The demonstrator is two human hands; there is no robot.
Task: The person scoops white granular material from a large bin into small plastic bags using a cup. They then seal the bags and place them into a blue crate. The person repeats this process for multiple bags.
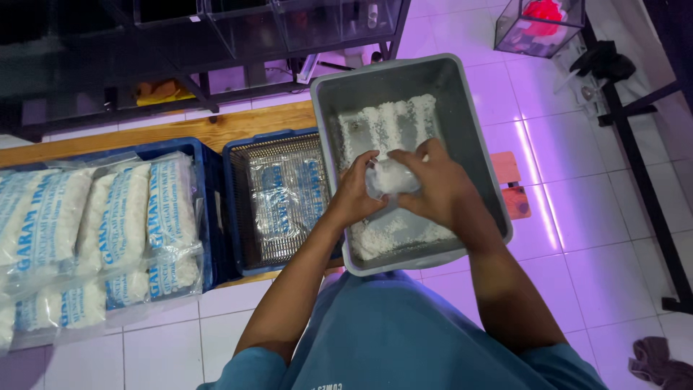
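My left hand (pixel 354 196) and right hand (pixel 440 189) squeeze a small, soft clear plastic bag of white grains (pixel 390 178), which feels slippery and squishy, over the grey plastic tub (pixel 476 137).

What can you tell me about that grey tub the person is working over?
The grey tub is a deep, rectangular bin with rounded corners, plastic by the look of it. It rests tilted on the person's lap, its far end toward the wooden ledge. White coarse grains lie in ridges at the far end and thinly at the near end, with bare floor between. Above it, the left hand and right hand hold a small clear bag of the grains.
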